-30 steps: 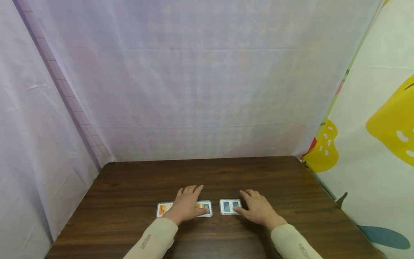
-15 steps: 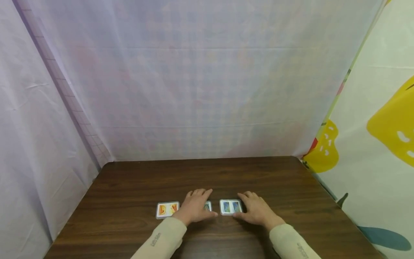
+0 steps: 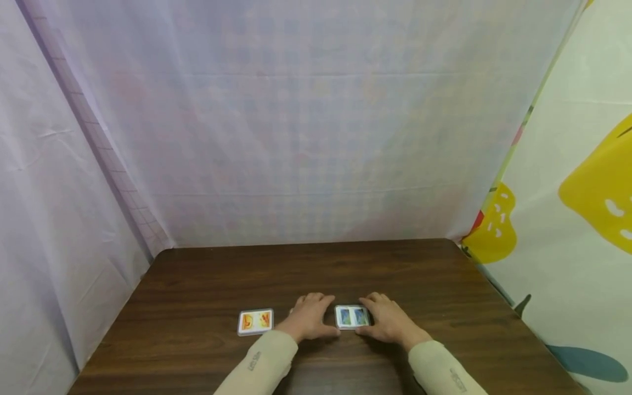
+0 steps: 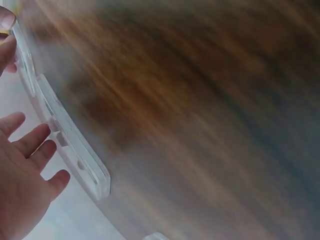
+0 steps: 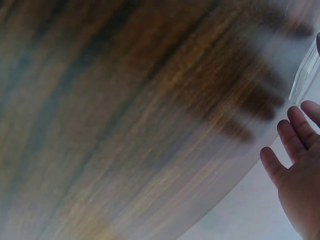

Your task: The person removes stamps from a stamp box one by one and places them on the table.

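Observation:
In the head view, a flat clear case [image 3: 352, 317] with two blue-green pictures lies on the brown table. My right hand [image 3: 392, 321] stands at its right end, thumb near the front edge and index finger near the back corner. My left hand [image 3: 311, 318] is just left of that case, thumb and fingers spread apart. A second clear case [image 4: 77, 142] shows edge-on in the left wrist view, beside the left fingers [image 4: 42, 152]; the left hand hides it in the head view. The right fingers [image 5: 295, 130] look extended in the right wrist view.
Another clear case [image 3: 255, 321] with two orange pictures lies to the left of both hands. The wood-grain table [image 3: 306, 263] ends at a pale hanging cloth [image 3: 306, 137] at the back. A fruit-printed cloth [image 3: 543, 164] hangs along the right side.
My left hand has slid right across the table, uncovering the orange-picture case and covering the second one. The right thumb has moved off the blue-green case's face toward its front edge.

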A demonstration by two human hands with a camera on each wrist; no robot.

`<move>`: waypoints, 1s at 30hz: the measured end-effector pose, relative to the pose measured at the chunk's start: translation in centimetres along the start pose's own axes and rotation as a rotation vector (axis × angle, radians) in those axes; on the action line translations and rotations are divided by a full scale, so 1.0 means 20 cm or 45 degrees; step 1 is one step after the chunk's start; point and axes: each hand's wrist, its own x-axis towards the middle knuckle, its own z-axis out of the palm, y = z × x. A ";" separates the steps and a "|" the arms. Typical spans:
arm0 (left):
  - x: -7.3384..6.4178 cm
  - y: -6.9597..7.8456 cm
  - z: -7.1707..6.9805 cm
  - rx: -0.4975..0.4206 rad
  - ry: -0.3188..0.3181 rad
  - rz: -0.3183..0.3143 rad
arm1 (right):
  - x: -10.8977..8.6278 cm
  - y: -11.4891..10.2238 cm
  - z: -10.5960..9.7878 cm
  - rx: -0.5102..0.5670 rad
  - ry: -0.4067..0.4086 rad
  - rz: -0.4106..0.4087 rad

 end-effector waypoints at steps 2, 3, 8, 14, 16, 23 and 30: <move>0.01 0.01 0.01 0.008 0.001 0.005 | 0.00 0.00 0.00 0.007 0.000 0.002; 0.02 0.01 0.01 0.013 0.003 0.011 | 0.00 0.00 0.00 0.009 -0.002 0.006; 0.04 0.02 0.03 0.020 0.013 0.016 | 0.01 0.00 0.00 0.012 -0.014 0.019; 0.06 0.01 0.04 0.012 0.025 0.026 | 0.01 0.00 0.00 0.025 -0.028 0.017; 0.06 0.01 0.04 0.014 0.029 0.033 | 0.01 -0.01 0.00 0.029 -0.034 0.018; 0.06 0.01 0.04 0.018 0.013 0.031 | 0.01 -0.01 0.00 0.019 -0.046 0.014; 0.06 0.02 0.04 0.016 0.006 0.024 | 0.02 0.00 0.00 0.034 -0.052 0.003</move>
